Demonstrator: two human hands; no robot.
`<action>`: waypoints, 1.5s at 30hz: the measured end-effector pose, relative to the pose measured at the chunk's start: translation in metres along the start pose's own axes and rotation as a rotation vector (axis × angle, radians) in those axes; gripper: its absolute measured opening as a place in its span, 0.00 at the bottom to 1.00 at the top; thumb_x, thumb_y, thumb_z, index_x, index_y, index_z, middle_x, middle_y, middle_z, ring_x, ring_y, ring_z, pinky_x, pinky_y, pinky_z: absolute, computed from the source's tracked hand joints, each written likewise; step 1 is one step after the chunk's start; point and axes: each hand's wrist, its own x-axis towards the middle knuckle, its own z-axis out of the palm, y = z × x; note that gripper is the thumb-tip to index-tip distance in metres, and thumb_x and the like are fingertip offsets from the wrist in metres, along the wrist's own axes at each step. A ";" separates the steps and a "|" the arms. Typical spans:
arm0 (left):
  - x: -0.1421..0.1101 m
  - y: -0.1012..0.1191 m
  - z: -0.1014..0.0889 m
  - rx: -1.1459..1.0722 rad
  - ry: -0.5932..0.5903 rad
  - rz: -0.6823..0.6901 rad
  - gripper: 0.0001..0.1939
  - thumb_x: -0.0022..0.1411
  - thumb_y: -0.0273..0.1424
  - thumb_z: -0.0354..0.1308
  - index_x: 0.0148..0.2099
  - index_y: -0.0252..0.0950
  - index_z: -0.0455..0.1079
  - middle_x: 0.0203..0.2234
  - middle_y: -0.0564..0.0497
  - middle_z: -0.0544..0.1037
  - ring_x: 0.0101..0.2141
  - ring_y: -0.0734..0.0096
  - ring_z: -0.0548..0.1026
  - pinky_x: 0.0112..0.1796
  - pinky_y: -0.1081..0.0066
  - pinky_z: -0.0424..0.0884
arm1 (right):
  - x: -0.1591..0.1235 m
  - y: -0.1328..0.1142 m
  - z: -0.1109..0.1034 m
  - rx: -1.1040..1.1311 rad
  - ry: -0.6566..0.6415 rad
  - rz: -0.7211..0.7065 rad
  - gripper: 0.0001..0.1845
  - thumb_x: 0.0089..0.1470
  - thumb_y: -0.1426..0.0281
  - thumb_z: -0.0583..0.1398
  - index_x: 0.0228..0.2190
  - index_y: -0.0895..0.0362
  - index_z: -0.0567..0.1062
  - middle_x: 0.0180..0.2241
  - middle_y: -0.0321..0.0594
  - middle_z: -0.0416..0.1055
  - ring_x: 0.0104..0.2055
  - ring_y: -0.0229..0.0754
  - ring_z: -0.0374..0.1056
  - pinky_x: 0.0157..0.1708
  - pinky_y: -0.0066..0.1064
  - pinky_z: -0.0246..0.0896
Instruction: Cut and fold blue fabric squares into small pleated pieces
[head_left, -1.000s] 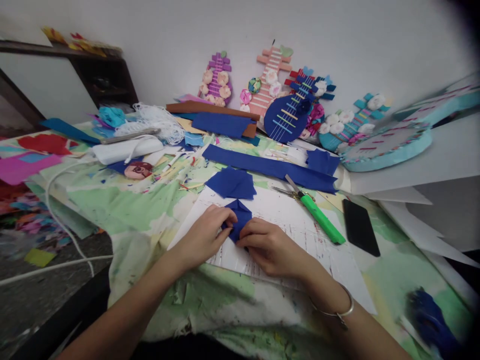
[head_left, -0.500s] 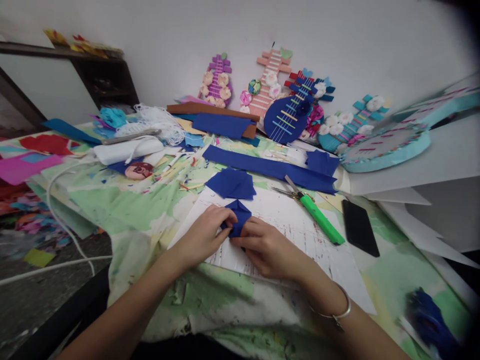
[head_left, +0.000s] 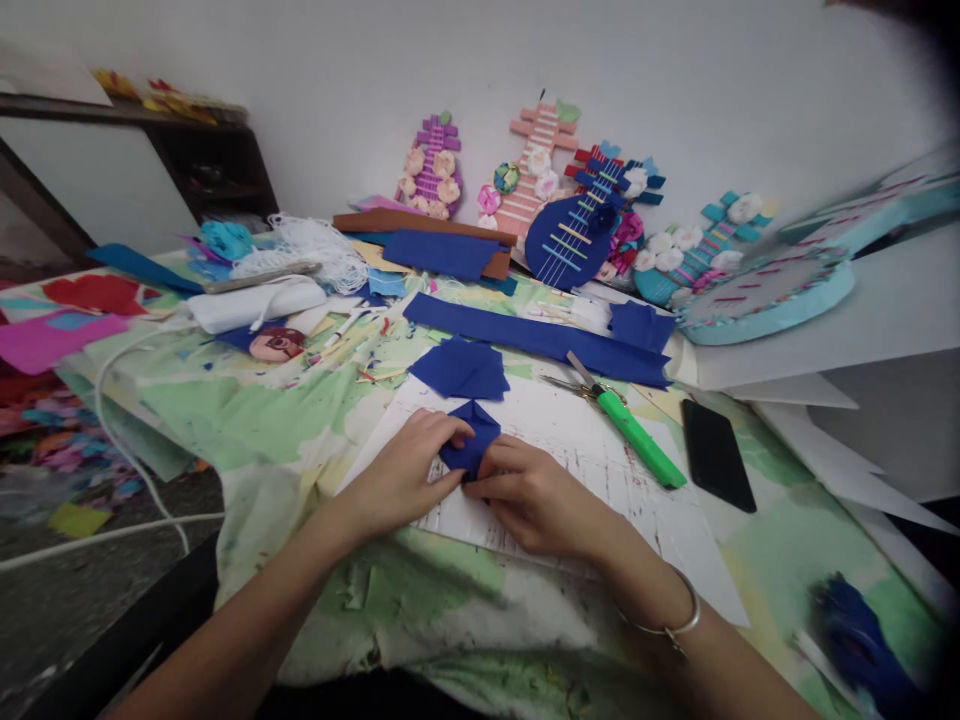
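A small folded piece of dark blue crepe paper [head_left: 476, 440] lies between my hands over the white board. My left hand [head_left: 409, 465] holds its left side, with the index finger on top and the thumb at the lower edge. At the lower right edge, my right hand [head_left: 536, 490] pinches the same piece between thumb and curled fingers. Just beyond it lies a stack of blue paper pieces [head_left: 461, 368]. The white board [head_left: 592, 450], scored and stained, is under both hands. A silver bangle [head_left: 686, 620] circles my right wrist.
Right of my hands lie a green utility knife [head_left: 641, 438], scissors [head_left: 574, 388] and a black phone [head_left: 720, 455]. A long blue paper strip [head_left: 525, 332] stretches behind. Decorated lute-shaped crafts [head_left: 566, 245] lean on the wall. White string [head_left: 322, 250] is piled at left.
My left thumb has moved down and away from the index finger, along the blue paper's lower edge. My right hand keeps its pinch with hardly any movement.
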 end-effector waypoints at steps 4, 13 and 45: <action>0.000 -0.003 0.000 -0.007 0.027 -0.008 0.14 0.59 0.23 0.52 0.48 0.35 0.64 0.43 0.46 0.70 0.47 0.61 0.65 0.48 0.60 0.65 | 0.000 0.001 0.001 -0.005 0.009 -0.015 0.17 0.47 0.83 0.55 0.35 0.59 0.78 0.31 0.43 0.70 0.38 0.43 0.62 0.39 0.36 0.64; 0.001 -0.009 0.000 -0.051 0.103 -0.094 0.18 0.55 0.19 0.48 0.47 0.36 0.65 0.44 0.46 0.70 0.47 0.62 0.67 0.48 0.59 0.67 | 0.000 0.001 0.001 -0.007 0.016 -0.006 0.18 0.48 0.82 0.54 0.35 0.58 0.79 0.30 0.43 0.69 0.36 0.43 0.62 0.36 0.35 0.63; -0.008 -0.005 0.003 0.038 0.065 0.166 0.09 0.63 0.23 0.52 0.38 0.37 0.73 0.40 0.49 0.77 0.45 0.63 0.69 0.47 0.60 0.65 | 0.001 0.021 0.001 0.062 0.119 0.419 0.08 0.45 0.80 0.62 0.28 0.57 0.73 0.30 0.39 0.71 0.37 0.42 0.63 0.40 0.36 0.57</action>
